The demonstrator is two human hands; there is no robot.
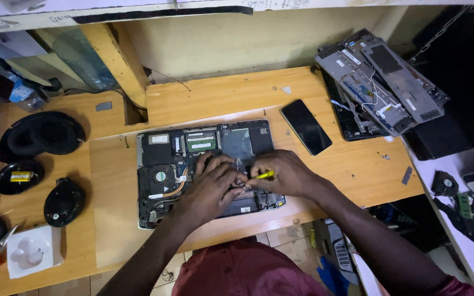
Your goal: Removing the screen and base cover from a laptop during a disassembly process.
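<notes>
Hands cover the middle of the opened grey laptop base with its bare circuit board (165, 159) on the wooden worktop (111, 219), so we cannot make out the part beneath them. Our left hand (210, 186) presses down with curled fingers; whether its grip holds anything we cannot tell. Touching it, our right hand (285, 172) pinches a small yellow-handled screwdriver (265, 175), tip hidden. A black smartphone (306, 126) lies just beside.

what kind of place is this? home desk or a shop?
Likely a small electronics repair bench. An opened laptop lies on the wooden table, the right hand holds a yellow screwdriver over it, and stripped laptop shells are stacked at one side.
</notes>
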